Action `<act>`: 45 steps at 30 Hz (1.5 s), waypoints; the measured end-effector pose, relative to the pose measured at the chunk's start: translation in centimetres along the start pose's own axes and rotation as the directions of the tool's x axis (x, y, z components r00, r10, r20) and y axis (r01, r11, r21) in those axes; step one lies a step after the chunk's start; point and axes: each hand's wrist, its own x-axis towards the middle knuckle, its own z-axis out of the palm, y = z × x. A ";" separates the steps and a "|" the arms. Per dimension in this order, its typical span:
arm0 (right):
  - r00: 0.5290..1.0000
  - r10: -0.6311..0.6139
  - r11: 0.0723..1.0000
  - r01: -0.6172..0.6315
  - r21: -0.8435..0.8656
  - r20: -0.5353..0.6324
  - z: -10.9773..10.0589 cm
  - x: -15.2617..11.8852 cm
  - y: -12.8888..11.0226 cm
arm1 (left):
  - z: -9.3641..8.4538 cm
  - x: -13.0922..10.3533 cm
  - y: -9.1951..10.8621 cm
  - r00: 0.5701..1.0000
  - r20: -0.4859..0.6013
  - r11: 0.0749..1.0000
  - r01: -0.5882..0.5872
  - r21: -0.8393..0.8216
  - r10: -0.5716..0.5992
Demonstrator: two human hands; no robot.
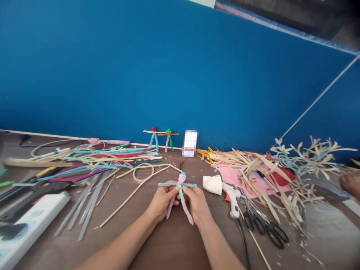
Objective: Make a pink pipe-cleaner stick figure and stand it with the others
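Observation:
Between my two hands is a pipe-cleaner figure point(181, 190) with a lilac head, blue arms stretched sideways, a pale green middle and lilac legs. My left hand point(165, 200) pinches it on the left side, below the blue arm. On the other side my right hand point(195, 202) grips it near the green middle. The figure's legs hang down between the hands, spread apart. Two more pipe-cleaner figures, one with a red head point(153, 129) and one with a green head point(168, 131), stand against the blue wall.
A white glue gun point(233, 200) lies right of my hands beside a white cup point(212, 184) and black-handled scissors point(274, 234). Loose pipe cleaners point(98, 157), clear glue sticks point(91, 210) and a power strip point(33, 228) lie left. Dried leaf strips point(247, 161) are heaped right. Another person's hand point(350, 184) shows far right.

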 end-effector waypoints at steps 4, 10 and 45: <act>0.990 0.041 0.996 -0.050 0.070 0.134 0.1 0.0 -0.2 | -0.2 0.1 -0.2 1.000 -0.013 1.000 -0.010 -0.009 0.009; 0.993 0.052 0.997 -0.057 0.045 0.109 -0.1 0.1 0.0 | -0.2 -0.1 -0.1 1.000 -0.013 1.000 0.011 -0.013 -0.012; 0.992 0.112 0.987 -0.117 0.112 0.056 -0.6 0.3 -0.2 | -0.4 0.3 -0.3 0.999 -0.009 0.998 0.052 -0.022 -0.053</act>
